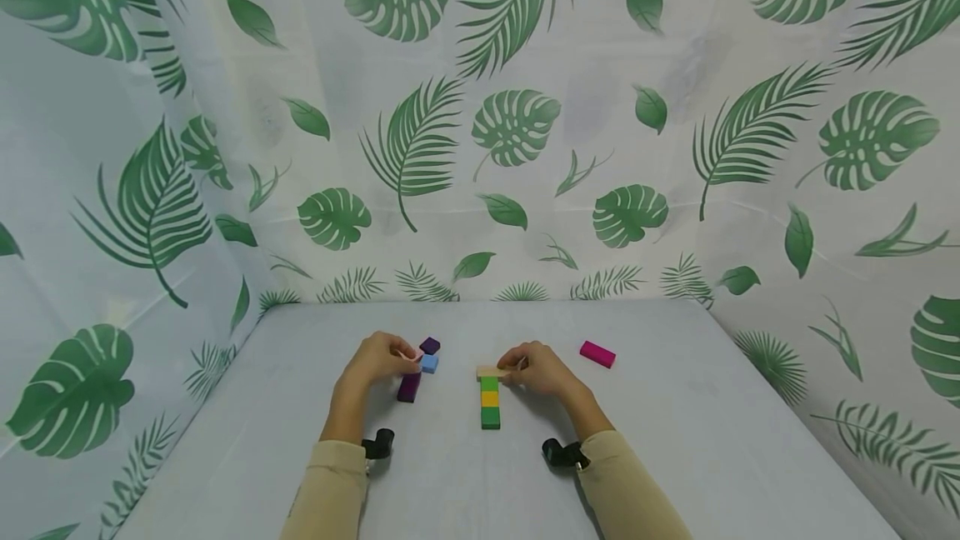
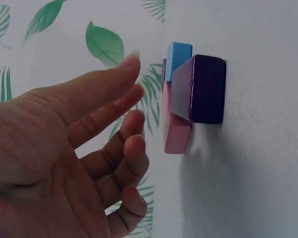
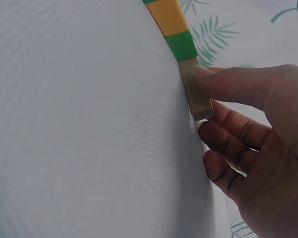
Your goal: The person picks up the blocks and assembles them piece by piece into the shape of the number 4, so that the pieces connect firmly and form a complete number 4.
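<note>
My right hand [image 1: 540, 369] pinches a plain wooden block [image 3: 196, 96] between thumb and fingers. That block lies crosswise at the far end of a row made of a light green block [image 1: 489, 384], a yellow block [image 1: 490, 399] and a dark green block [image 1: 491, 418]. To the left, my left hand [image 1: 378, 357] is beside a small cluster, its fingers loosely bent and holding nothing in the left wrist view. The cluster has a pink block [image 2: 178, 136], a long purple block [image 2: 208, 89], a light blue block [image 2: 180, 59] and a dark violet block [image 1: 430, 345].
A magenta block [image 1: 597, 354] lies apart, beyond the right hand and to its right. All the blocks are on a white-covered table [image 1: 712, 440]. Leaf-patterned curtains [image 1: 570, 107] hang behind the table and on both sides.
</note>
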The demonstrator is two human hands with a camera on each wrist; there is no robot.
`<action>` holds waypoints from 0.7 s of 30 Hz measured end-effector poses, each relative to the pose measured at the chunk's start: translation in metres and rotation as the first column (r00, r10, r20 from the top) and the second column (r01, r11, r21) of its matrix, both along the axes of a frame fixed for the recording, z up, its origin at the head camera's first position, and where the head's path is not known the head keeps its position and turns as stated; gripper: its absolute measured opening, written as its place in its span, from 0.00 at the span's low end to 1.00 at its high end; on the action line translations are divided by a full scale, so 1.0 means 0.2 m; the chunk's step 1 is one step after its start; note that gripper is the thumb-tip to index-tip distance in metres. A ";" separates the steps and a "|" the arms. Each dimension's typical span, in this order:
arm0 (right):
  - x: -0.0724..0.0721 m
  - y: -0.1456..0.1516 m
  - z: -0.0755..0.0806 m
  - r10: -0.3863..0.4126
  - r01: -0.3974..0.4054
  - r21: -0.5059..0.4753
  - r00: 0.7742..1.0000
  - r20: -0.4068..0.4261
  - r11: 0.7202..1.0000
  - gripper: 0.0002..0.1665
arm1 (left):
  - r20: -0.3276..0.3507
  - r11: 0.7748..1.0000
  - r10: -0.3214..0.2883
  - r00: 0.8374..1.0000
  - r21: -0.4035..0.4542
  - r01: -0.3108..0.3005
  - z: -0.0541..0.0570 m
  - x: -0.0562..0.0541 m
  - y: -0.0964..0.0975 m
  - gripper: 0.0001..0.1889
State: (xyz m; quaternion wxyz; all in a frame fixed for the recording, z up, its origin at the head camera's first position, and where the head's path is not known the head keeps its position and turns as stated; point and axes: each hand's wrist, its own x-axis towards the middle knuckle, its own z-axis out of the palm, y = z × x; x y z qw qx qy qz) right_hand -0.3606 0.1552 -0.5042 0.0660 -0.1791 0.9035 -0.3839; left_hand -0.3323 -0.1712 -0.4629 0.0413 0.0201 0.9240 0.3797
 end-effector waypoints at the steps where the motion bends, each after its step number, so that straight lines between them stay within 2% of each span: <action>1: 0.00 0.00 0.00 -0.001 0.001 0.000 1.000 0.000 1.000 0.11 | 0.017 1.000 -0.002 1.000 -0.003 0.002 0.00 0.00 -0.01 0.11; 7: 0.00 0.00 0.00 -0.004 0.004 -0.003 1.000 0.001 1.000 0.11 | 0.066 1.000 -0.022 0.998 -0.021 0.023 0.00 0.01 -0.02 0.14; 21: 0.02 0.00 0.02 0.014 -0.014 -0.002 1.000 -0.010 1.000 0.11 | 0.077 0.991 -0.008 0.997 -0.133 0.018 -0.01 0.03 0.01 0.21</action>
